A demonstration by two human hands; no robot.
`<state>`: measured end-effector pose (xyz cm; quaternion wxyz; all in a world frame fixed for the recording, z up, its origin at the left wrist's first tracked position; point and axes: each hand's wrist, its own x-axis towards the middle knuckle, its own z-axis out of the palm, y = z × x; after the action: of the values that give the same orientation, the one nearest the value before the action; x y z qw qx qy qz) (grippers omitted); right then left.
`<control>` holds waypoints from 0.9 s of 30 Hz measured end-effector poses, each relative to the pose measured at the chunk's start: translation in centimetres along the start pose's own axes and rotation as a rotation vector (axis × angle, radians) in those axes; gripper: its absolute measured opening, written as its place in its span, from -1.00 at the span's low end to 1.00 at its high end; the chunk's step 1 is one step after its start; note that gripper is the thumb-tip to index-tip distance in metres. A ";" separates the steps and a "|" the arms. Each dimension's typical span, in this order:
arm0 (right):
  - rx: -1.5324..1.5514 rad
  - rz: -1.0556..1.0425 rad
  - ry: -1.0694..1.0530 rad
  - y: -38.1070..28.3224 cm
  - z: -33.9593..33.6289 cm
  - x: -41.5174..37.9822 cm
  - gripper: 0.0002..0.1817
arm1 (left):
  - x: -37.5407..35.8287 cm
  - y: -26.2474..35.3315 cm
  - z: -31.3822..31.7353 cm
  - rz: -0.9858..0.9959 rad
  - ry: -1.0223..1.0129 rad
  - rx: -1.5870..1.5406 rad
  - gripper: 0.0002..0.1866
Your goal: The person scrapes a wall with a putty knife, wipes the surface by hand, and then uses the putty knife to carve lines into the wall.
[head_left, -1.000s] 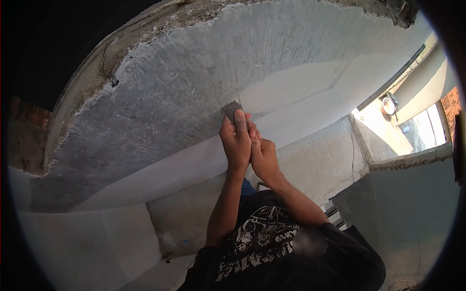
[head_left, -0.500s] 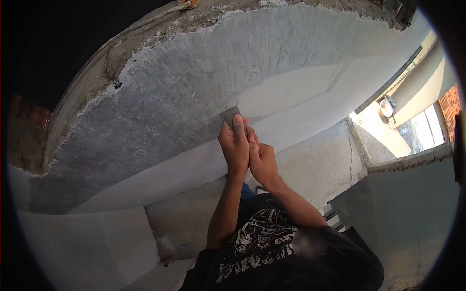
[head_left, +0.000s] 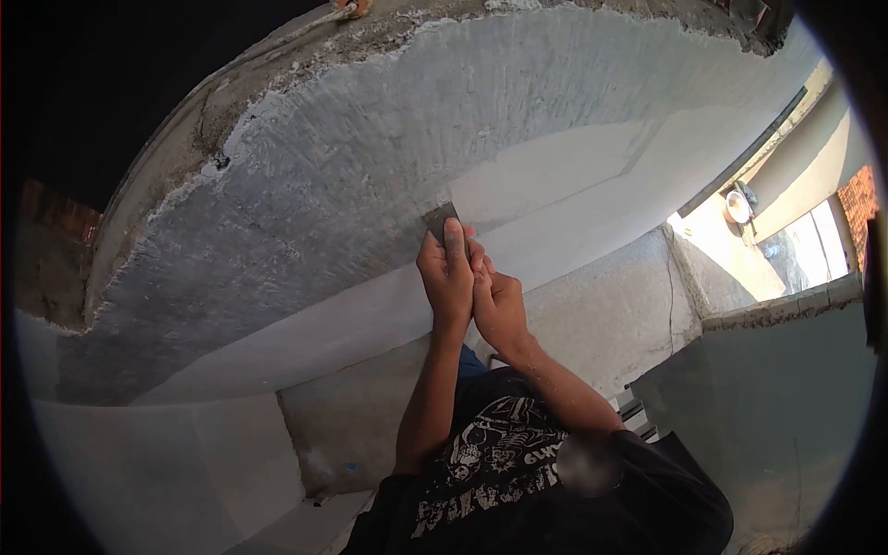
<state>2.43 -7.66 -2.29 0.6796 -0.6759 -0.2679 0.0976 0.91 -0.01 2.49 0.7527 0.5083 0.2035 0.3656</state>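
Note:
A small flat grey-brown piece (head_left: pixel 441 218), perhaps a scraper blade or a sanding pad, is against the grey plastered wall (head_left: pixel 342 166). My left hand (head_left: pixel 446 279) grips it, thumb stretched over its face and fingers behind. Close against it on the right, my right hand (head_left: pixel 500 310) is closed, its fingertips at the left hand's fingers; whether they also touch the piece is hidden. Beside the piece, a smoother pale patch (head_left: pixel 536 176) spreads over the wall to the upper right.
A rough, broken cement edge (head_left: pixel 199 139) runs along the top of the wall. Below lies a concrete floor (head_left: pixel 610 296). At the right, a white bucket (head_left: pixel 737 207) stands in a sunlit area beyond a low ledge (head_left: pixel 786 310).
Both hands stay almost in place on the wall. The flat piece looks darker now, and the view has shifted very slightly.

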 end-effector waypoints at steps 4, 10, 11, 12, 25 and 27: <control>0.001 0.159 -0.048 -0.7 -0.3 0.2 -0.55 | -0.9 0.6 -0.1 -0.034 0.013 0.014 -0.61; 0.006 0.109 -0.048 -1.2 -0.2 0.1 -0.52 | 0.2 1.8 1.0 0.022 -0.001 0.023 -0.63; 0.011 0.137 -0.063 -0.7 -0.2 -0.2 -0.51 | 0.2 1.2 0.6 0.006 -0.004 -0.001 -0.62; 0.013 0.144 -0.070 -0.4 -0.3 0.3 -0.51 | 0.0 0.5 0.4 -0.012 0.006 0.012 -0.61; -0.052 0.023 -0.026 1.7 0.1 -0.4 -0.53 | -0.6 -0.6 -0.5 -0.023 0.058 0.065 -0.59; -0.017 0.080 -0.033 1.7 0.3 -0.7 -0.53 | -0.7 -0.4 -0.8 -0.031 0.056 0.072 -0.59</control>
<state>2.10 -7.62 -4.15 0.6647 -0.6902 -0.2529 0.1335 0.03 -0.17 1.71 0.7335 0.5215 0.2452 0.3604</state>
